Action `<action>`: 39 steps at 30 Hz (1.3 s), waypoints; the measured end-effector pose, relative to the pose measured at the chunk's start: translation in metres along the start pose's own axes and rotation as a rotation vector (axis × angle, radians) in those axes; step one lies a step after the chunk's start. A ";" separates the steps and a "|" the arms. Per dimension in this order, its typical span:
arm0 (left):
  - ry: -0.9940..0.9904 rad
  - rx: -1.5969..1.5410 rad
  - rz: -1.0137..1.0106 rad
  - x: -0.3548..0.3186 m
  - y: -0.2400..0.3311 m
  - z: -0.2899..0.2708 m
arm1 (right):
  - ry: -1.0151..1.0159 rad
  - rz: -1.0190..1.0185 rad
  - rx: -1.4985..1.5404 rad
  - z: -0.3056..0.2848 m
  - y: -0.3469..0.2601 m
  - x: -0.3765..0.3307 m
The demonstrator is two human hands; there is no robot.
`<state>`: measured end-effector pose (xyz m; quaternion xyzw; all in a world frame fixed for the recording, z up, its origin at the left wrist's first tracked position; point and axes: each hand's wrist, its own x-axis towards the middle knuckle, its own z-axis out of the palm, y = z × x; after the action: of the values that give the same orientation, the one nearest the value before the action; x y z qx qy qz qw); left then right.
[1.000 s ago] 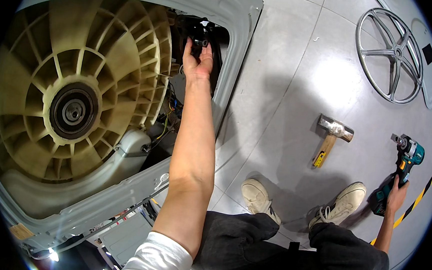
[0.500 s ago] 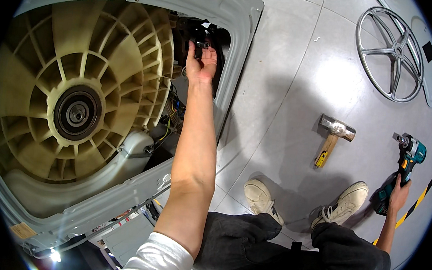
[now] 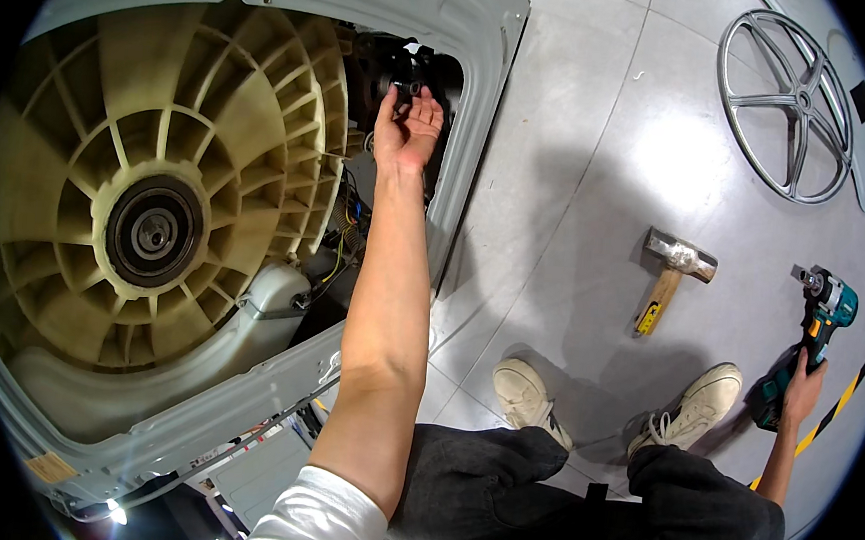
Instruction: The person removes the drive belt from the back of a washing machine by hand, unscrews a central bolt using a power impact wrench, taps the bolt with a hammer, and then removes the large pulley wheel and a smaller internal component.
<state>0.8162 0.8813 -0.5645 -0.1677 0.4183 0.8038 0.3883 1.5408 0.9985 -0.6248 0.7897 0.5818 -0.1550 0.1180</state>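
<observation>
My left hand (image 3: 407, 133) reaches through the cabinet opening at the upper right of a big cream plastic washing-machine tub (image 3: 70, 144). Its thumb and fingertips are closed around a small black cylindrical part (image 3: 405, 89), whose far side is lost in shadow. Out to the right, my right hand (image 3: 802, 388) grips a teal and black cordless impact wrench (image 3: 830, 301) by the handle, with the socket end pointing up and left. At the tub's centre sits a dark round bearing hub (image 3: 155, 238) with a shaft end in it.
The grey metal cabinet frame (image 3: 486, 83) surrounds the opening. Coloured wires (image 3: 338, 253) hang beside the tub. On the tiled floor lie a wooden-handled sledgehammer (image 3: 664, 286) and a spoked pulley wheel (image 3: 803, 99). Yellow-black tape (image 3: 834, 411) runs along the right.
My left thumb and fingers have shifted slightly at the black part. The right hand still holds the impact wrench, and the view has moved a little.
</observation>
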 end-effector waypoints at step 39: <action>0.380 0.315 0.126 -0.055 0.029 -0.036 | 0.087 -0.047 0.020 0.006 0.008 0.003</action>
<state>0.8273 0.8160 -0.5380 -0.2271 0.6134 0.7053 0.2733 1.5484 0.9962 -0.6314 0.7831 0.6030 -0.1289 0.0808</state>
